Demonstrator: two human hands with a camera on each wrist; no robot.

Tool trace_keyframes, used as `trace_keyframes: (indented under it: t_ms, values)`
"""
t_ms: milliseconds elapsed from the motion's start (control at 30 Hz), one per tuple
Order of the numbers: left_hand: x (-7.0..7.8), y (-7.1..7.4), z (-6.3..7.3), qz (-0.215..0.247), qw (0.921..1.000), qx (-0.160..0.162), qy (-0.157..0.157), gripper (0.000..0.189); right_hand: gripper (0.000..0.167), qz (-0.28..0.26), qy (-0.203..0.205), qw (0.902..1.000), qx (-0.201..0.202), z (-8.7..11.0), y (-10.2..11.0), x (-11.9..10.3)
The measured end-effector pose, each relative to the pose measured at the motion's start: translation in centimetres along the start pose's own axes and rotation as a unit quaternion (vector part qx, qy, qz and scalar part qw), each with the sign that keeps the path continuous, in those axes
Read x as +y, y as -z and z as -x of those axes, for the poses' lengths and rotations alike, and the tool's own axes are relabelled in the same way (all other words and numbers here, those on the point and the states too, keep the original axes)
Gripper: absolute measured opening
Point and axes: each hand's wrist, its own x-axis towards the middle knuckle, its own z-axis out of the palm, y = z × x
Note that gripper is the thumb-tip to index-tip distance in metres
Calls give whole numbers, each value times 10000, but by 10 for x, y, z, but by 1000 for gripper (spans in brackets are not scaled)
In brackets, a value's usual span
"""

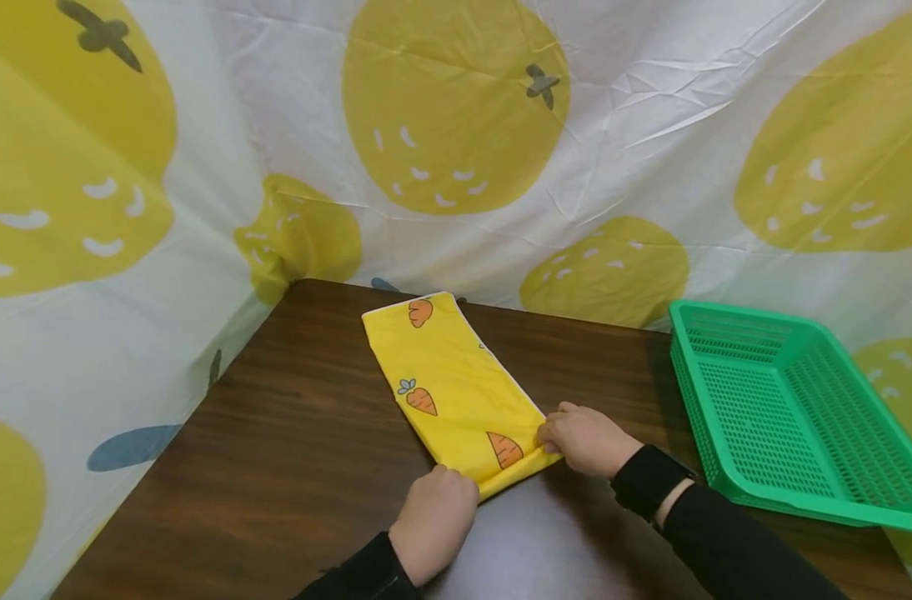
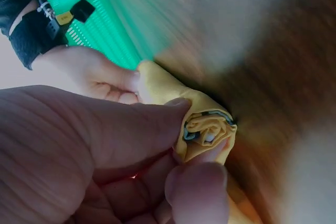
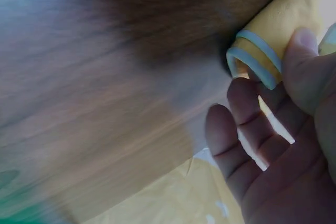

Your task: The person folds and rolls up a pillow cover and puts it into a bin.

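A yellow cloth [image 1: 456,375] printed with carrots lies in a long strip on the brown table, its near end rolled up. My left hand [image 1: 437,521] pinches the left end of that roll. In the left wrist view the rolled cloth [image 2: 210,129] shows its spiral layers between thumb and finger. At the roll's other end, my right hand [image 1: 587,437] grips the cloth near its pale-edged side. The right wrist view shows the right thumb on the rolled cloth [image 3: 257,51], with the other fingers beneath and beside it.
A green plastic basket [image 1: 786,417] with slotted sides stands on the right of the table [image 1: 298,433]. Behind and to the left hangs a white sheet [image 1: 636,108] printed with yellow fruit, meeting the table's edges.
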Motion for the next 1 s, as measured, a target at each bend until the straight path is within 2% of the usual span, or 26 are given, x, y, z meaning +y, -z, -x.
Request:
trace_keyframes:
  t_ms: [133, 200, 333, 467, 767, 900, 1000]
  values:
    - [0, -1, -1, 246, 9994, -164, 192, 25, 10, -182, -334, 9992, -130, -6, 2, -2]
    - [0, -2, -3, 389, 9986, -200, 310, 28, 12, -188, -359, 9992, -46, -8, 1, -2]
    - [-1, -3, -3, 536, 9978, 19, 386, 27, 14, -122, -300, 9994, 129, -9, -2, -3]
    - [-4, -3, 0, 617, 9973, 135, 386, 22, 11, -160, -391, 9991, 62, -12, -2, -6]
    - [-19, -5, -4, 1205, 9908, -231, 577, 31, 8, -426, -696, 9965, -180, -13, -2, -4]
    - [-20, -3, -6, 1002, 9924, -370, 617, 25, 11, -581, -818, 9946, -246, -14, -1, -3]
    - [-17, -1, -7, 546, 9972, -228, 467, 19, 13, -670, -880, 9935, -277, -14, 0, -4]
